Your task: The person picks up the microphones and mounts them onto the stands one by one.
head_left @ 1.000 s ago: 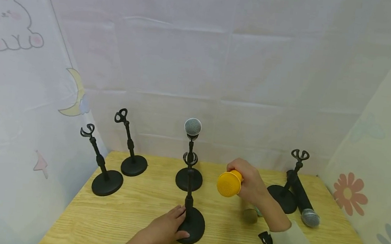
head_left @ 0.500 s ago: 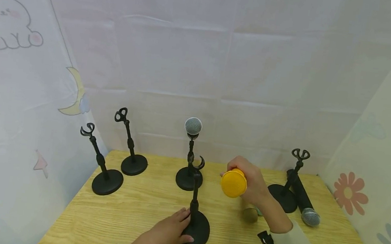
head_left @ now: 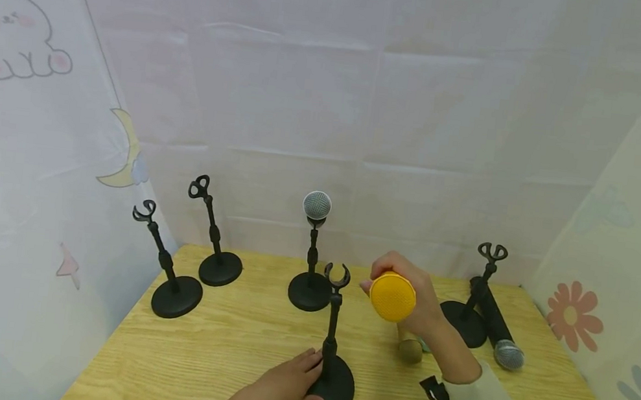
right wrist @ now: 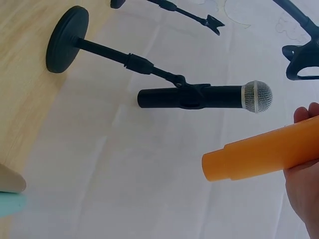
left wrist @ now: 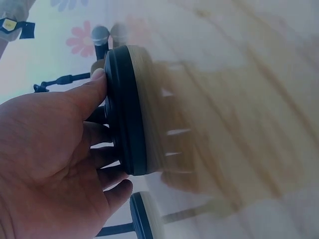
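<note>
My left hand point(head_left: 283, 386) grips the round base of a black microphone stand point(head_left: 335, 394) at the front middle of the table. In the left wrist view its thumb lies over the base point(left wrist: 127, 114) and its fingers reach around the edge. The stand's forked clip on top holds nothing. Just right of that clip, my right hand point(head_left: 420, 298) holds a yellow-orange microphone point(head_left: 392, 297) in the air, mesh head facing the head camera. In the right wrist view the tail of this orange microphone point(right wrist: 264, 154) points left, apart from the clip point(right wrist: 303, 59).
Behind, another stand point(head_left: 309, 291) carries a silver-headed microphone point(head_left: 316, 205). Two bare stands point(head_left: 176, 297) stand at the left, one point(head_left: 463, 322) at the right beside a lying black microphone point(head_left: 498, 323). A gold-headed microphone point(head_left: 410, 351) lies under the right arm.
My left hand has slid the stand right and toward me, and its clip has turned. The yellow-orange microphone has shifted slightly right, its head now facing the camera more squarely.
</note>
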{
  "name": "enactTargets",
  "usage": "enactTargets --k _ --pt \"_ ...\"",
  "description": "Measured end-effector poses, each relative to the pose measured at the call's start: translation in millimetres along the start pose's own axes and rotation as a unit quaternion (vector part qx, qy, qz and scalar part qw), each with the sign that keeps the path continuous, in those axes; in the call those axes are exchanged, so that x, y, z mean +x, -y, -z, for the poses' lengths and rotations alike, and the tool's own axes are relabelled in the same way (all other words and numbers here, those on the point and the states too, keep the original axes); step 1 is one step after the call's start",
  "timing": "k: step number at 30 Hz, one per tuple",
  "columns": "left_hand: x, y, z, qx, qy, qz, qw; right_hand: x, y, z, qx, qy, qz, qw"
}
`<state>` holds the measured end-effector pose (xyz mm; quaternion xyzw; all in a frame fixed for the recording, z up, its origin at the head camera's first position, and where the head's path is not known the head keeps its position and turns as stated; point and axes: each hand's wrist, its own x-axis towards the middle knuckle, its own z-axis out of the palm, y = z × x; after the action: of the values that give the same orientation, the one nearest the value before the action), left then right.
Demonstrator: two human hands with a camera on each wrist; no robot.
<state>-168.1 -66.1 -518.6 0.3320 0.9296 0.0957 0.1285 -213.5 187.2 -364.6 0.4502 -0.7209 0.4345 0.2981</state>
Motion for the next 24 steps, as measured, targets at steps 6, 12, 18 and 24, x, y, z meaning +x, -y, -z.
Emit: enactTargets --k 6,12,18,24 --pt "0.2 -8.9 1.0 0.0 0.013 -0.006 0.9999 2 9 1 0.011 -0.009 -0.025 1.0" --pt "4.0 -16.0 -2.5 0.008 0.023 -0.01 0.9996 8 18 3 0.03 -0.02 -0.047 0.998" --pt "5.7 -22.7 -3.2 0.009 0.03 -0.011 0.9995 16 25 -1 0.063 -0.031 -0.045 0.997" --pt "6.9 -25.5 -2.9 0.016 0.034 -0.017 0.9992 22 27 -7 0.065 -0.035 -0.032 0.997"
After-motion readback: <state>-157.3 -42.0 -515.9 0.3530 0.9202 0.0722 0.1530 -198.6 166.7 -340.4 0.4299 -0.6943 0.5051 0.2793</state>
